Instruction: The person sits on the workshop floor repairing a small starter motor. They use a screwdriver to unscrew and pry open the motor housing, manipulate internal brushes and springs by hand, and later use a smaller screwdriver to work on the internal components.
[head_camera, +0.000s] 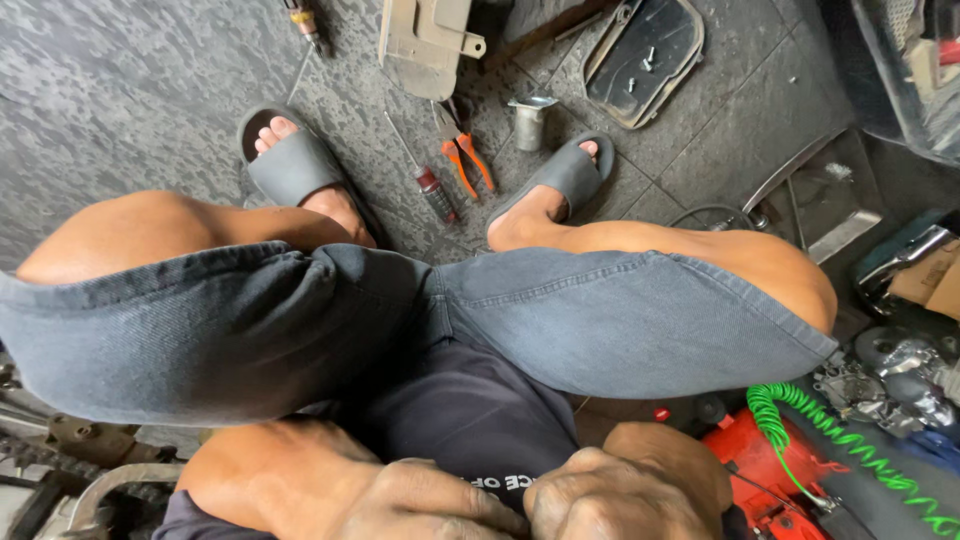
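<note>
Hands: left hand and right hand, fingers curled, pressed together against dark shirt; grip contents indiscernible. Orange-handled pliers, screwdriver on floor.

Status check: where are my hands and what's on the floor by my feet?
Left hand and right hand at lap, touching, holding nothing visible. Orange-handled pliers and screwdriver lie between feet.
</note>
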